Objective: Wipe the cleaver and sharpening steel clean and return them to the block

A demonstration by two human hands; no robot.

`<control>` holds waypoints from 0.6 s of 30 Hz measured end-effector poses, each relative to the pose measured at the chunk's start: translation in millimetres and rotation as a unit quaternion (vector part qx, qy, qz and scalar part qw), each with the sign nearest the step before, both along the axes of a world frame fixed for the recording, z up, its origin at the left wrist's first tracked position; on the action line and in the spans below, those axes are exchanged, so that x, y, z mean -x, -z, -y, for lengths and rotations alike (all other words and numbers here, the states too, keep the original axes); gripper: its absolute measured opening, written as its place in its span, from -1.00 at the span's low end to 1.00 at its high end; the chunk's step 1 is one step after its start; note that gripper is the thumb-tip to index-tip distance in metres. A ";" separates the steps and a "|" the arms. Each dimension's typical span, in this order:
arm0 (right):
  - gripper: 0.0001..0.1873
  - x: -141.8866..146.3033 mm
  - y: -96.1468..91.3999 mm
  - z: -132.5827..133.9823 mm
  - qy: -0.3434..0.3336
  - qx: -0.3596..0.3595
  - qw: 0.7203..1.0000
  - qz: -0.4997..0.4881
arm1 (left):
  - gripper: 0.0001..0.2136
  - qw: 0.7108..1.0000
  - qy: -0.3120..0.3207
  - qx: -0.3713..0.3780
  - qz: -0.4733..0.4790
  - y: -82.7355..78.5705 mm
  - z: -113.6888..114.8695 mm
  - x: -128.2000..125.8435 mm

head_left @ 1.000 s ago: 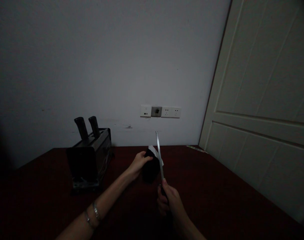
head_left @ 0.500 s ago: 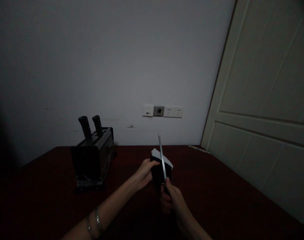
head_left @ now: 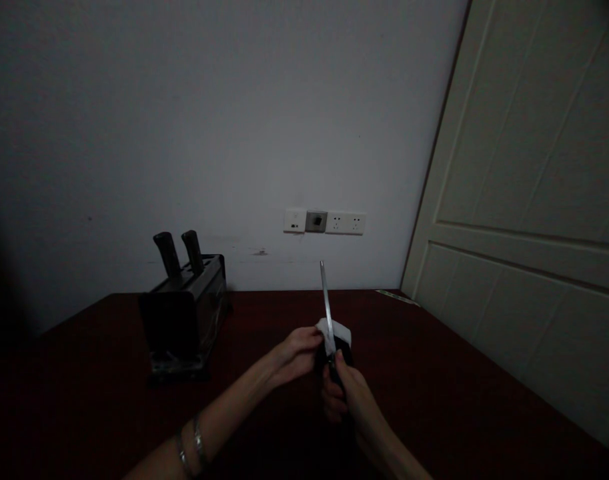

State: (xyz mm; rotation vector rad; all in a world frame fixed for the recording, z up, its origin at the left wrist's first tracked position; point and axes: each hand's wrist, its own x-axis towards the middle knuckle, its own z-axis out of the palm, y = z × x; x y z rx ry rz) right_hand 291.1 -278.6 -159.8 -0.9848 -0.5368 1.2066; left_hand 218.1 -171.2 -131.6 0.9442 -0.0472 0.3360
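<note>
My right hand (head_left: 351, 393) is closed round the dark handle of a sharpening steel (head_left: 326, 293), whose slender silver rod points up and away from me. Behind and around the rod's lower end is a black and white cloth (head_left: 342, 332), its white part uppermost. The fingers of my left hand (head_left: 297, 353) pinch the cloth's left edge, close beside the rod. Dim light and the right hand hide the lower part of the cloth.
A knife block (head_left: 184, 320) with two black-handled tools stands to the left on the dark red table (head_left: 264, 307). Wall sockets (head_left: 324, 222) are behind. A thin flat strip (head_left: 398, 297) lies at the back right, near a pale door (head_left: 509, 267).
The cloth has shifted right and down, and more white now wraps about the rod's lower part. My left hand has moved slightly right with it. The right hand keeps its hold on the steel.
</note>
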 end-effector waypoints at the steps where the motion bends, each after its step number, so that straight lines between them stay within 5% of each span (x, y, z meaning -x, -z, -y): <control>1: -0.34 -0.2 0.5 -0.3 -0.002 0.003 1.000 0.004 | -0.75 1.000 0.007 -0.016 -0.007 0.8 0.7 0.5; 9: -0.35 2.3 2.2 0.5 0.002 0.010 1.000 0.023 | -0.84 0.994 0.007 -0.078 -0.075 3.6 1.9 0.6; 18: -0.30 5.9 -0.4 -0.1 0.022 0.042 0.999 0.019 | -0.75 0.961 -0.066 -0.259 -0.074 -1.8 1.6 4.1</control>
